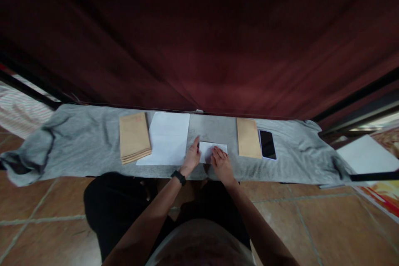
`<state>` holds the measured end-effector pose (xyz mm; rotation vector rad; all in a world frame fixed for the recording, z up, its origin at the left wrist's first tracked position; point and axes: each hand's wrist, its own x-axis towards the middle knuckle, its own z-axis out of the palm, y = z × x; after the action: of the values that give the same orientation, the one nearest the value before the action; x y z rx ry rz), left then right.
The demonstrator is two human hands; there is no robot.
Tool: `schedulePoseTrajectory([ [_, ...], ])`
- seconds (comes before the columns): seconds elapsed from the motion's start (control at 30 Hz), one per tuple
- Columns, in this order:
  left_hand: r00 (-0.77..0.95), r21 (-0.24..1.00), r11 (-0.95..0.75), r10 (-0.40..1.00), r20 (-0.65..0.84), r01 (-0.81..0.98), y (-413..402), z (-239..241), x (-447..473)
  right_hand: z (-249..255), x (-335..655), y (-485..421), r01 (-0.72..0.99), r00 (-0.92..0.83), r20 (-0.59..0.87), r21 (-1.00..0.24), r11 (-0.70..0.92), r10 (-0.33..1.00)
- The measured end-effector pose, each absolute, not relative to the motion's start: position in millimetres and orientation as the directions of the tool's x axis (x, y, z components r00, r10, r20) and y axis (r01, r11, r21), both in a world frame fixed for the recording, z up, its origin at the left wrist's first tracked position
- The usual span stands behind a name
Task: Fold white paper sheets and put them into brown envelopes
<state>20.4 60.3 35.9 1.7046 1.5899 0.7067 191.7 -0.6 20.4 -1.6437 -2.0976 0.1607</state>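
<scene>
A small folded white paper (204, 156) lies on the grey cloth in front of me. My left hand (192, 157) is at its left edge, index finger stretched out and pointing away from me; it is open. From the right, my right hand (221, 163) rests on the folded paper, its fingers lying over the top surface and holding it down against the cloth. To the left of my left hand lie larger white sheets (170, 139), flat. Their left side is partly covered by a stack of brown envelopes (134, 135).
The grey cloth (90, 145) covers a long narrow surface. On the right lie another brown envelope (248, 137) and a phone (267, 144), side by side. A dark red curtain (199, 50) hangs behind the far edge. A white board (368, 156) is at far right.
</scene>
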Motion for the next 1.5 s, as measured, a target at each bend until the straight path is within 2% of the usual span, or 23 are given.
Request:
schedulePoseTrajectory([
  [0.17,0.095,0.806,0.066,0.984,-0.15,0.588,63,35,17,26,192,7,0.894,-0.165,0.284,-0.361,0.265,0.944],
  [0.33,0.072,0.829,0.011,0.995,-0.062,0.559,50,32,21,21,188,3,0.891,-0.239,0.262,-0.323,0.318,0.935],
  [0.57,0.011,0.821,-0.021,1.0,0.018,0.57,36,30,26,19,190,0,0.893,-0.247,0.236,-0.322,0.316,0.94],
  [0.8,0.058,0.693,-0.11,0.993,0.098,0.713,24,34,32,17,193,-2,0.906,-0.258,0.228,-0.28,0.317,0.939],
  [0.97,0.141,0.556,-0.163,0.987,0.083,0.815,18,38,32,18,192,-3,0.912,-0.247,0.218,-0.277,0.303,0.944],
  [1.07,0.154,0.525,-0.181,0.983,0.095,0.832,16,40,34,21,191,-4,0.91,-0.239,0.221,-0.289,0.298,0.945],
  [1.23,0.261,0.433,-0.317,0.948,0.184,0.844,10,40,45,22,191,-5,0.907,-0.238,0.207,-0.303,0.294,0.949],
  [1.5,0.352,0.323,-0.373,0.928,0.122,0.87,-2,25,56,23,193,-6,0.908,-0.304,0.177,-0.246,0.341,0.936],
])
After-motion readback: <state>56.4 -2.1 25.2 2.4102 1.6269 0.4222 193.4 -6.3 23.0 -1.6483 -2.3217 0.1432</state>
